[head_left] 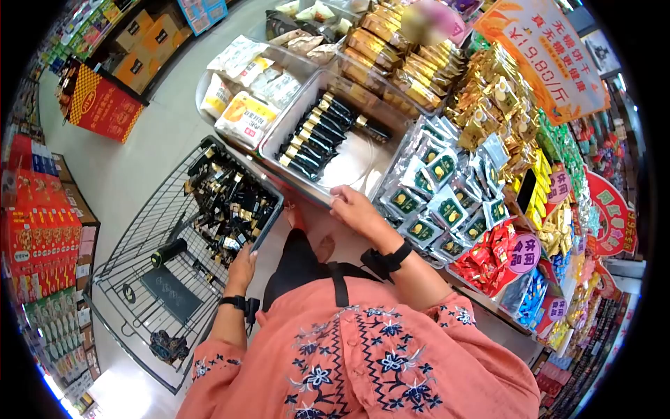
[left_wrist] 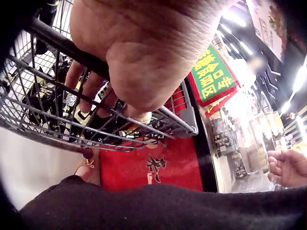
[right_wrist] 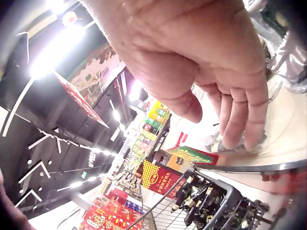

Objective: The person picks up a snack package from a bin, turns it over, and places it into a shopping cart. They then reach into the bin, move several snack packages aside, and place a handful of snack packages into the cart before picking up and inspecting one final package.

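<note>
My left hand (head_left: pixel 241 269) grips the rim of a wire shopping cart (head_left: pixel 280 202); in the left wrist view its fingers (left_wrist: pixel 91 88) hang over the rim, behind the wires. Close by, inside the cart, lies a heap of black packets with gold ends (head_left: pixel 230 206). My right hand (head_left: pixel 352 209) is at the near edge of a clear display bin (head_left: pixel 366 162), its fingers loosely bent and holding nothing. Similar black packets (head_left: pixel 314 143) lie in a row along the bin's left side, with one more (head_left: pixel 372 129) at the far right.
Silver-and-green packets (head_left: pixel 447 206) fill the bin on the right, beside red wrapped sweets (head_left: pixel 488 255). White bags (head_left: pixel 248 119) lie in the bin at left. The cart also holds a dark cylinder (head_left: pixel 169 251) and a dark patterned bundle (head_left: pixel 169 346). Red boxes (head_left: pixel 45 237) stack at far left.
</note>
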{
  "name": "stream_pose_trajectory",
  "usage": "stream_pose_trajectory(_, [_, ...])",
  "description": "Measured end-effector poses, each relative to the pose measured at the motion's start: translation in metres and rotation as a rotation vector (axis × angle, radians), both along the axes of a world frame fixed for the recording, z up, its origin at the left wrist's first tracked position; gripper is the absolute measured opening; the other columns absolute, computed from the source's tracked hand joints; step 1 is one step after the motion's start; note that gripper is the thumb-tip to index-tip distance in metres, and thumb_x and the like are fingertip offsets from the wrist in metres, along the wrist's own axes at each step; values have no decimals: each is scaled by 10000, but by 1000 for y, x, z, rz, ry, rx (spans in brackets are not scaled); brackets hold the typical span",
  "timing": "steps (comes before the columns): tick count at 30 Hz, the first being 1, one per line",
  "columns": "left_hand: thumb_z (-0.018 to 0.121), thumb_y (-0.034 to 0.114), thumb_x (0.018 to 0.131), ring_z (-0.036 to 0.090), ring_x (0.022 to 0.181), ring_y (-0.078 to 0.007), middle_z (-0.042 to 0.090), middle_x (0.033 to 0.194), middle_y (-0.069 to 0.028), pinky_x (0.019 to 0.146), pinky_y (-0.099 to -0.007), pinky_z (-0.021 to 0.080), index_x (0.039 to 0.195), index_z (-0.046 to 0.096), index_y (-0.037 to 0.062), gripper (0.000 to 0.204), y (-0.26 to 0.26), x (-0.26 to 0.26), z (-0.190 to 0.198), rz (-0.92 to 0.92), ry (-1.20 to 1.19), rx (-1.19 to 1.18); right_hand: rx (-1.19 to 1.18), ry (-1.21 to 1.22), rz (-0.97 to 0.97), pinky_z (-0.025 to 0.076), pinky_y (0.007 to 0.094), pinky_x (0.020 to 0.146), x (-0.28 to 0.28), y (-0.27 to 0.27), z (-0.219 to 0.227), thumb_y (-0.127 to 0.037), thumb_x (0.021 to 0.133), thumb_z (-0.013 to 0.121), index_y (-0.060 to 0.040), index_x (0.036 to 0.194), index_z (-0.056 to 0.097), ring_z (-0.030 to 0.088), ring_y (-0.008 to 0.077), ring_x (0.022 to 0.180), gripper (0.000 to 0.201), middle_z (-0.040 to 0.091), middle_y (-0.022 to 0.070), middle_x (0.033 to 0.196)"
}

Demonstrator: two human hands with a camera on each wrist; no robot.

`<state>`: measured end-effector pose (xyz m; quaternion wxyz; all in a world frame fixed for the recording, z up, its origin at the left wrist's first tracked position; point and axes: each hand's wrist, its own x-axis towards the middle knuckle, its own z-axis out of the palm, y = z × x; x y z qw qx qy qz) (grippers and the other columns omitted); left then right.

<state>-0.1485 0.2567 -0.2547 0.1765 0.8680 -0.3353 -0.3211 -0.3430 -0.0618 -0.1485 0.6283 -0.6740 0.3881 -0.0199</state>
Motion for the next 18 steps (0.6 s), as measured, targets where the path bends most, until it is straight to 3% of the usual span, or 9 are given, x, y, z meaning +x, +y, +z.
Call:
stream_pose_trajectory(5, [506, 300, 1000, 592, 1093, -414, 624, 1202, -204, 905, -469, 475, 1256, 556, 74, 345, 3, -1, -14, 18, -8, -54, -4, 12, -9, 528, 290, 755, 1, -3, 2, -220, 945, 588, 32, 1253, 548, 669, 165, 848, 400, 646, 104, 1007])
stream_pose_trajectory(12, [489, 276, 1005, 593, 1066, -419, 624, 1167, -208, 877, -472, 471, 1244, 558, 78, 319, -7, 0, 6, 45, 47, -16, 87, -7, -46, 521, 286, 781, 0, -1, 16, -186, 959, 576, 10, 1265, 536, 667, 162, 859, 365, 632, 90, 1032])
stream_pose_trajectory(18, [480, 247, 1008, 584, 1080, -405, 616, 1160, -210, 906, -449, 465, 1268, 553, 53, 332, -15, 1, 11, 45, 44, -18, 91, 65, -22, 513, 270, 748, 8, -7, 29, -183, 960, 577, -4, 1218, 547, 650, 127, 807, 315, 624, 47, 906])
